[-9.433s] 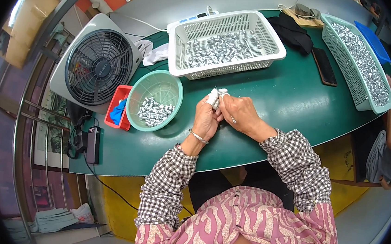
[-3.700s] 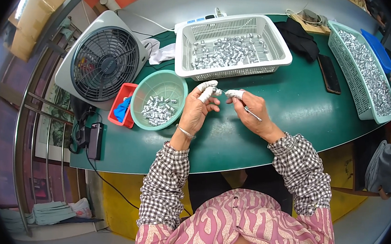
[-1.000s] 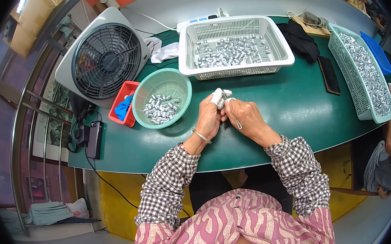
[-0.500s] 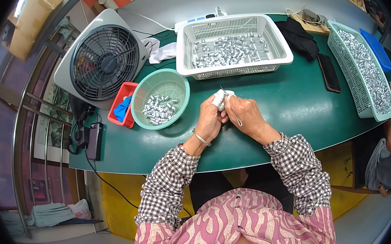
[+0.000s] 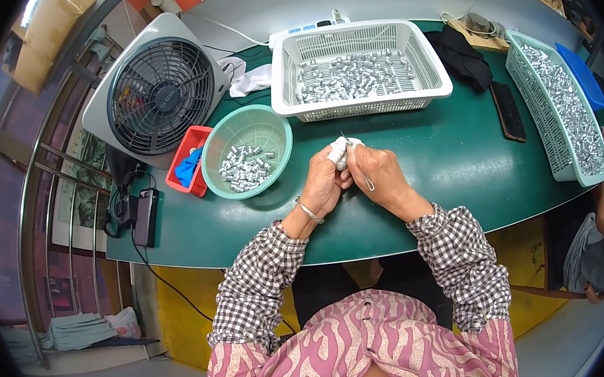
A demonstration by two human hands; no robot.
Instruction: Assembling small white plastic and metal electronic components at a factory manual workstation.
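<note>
Over the green table (image 5: 455,159), inward of its front edge, the right hand (image 5: 382,175) gripped a thin tool (image 5: 369,183); the left hand (image 5: 325,180) was closed, contents hidden. Control likely required braced fingertips.

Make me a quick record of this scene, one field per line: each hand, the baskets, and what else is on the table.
Left hand: fingers partly wrapped in white, close against the right hand; anything held is hidden
Right hand: holds a thin metal tool
Round basket: light green, left of the hands, small silvery parts inside
White basket: rectangular, beyond the hands, silvery parts inside
Long basket: pale green, far right, silvery parts inside
Fan: left side
Phone: lying flat beside the long basket
Table: green
</note>
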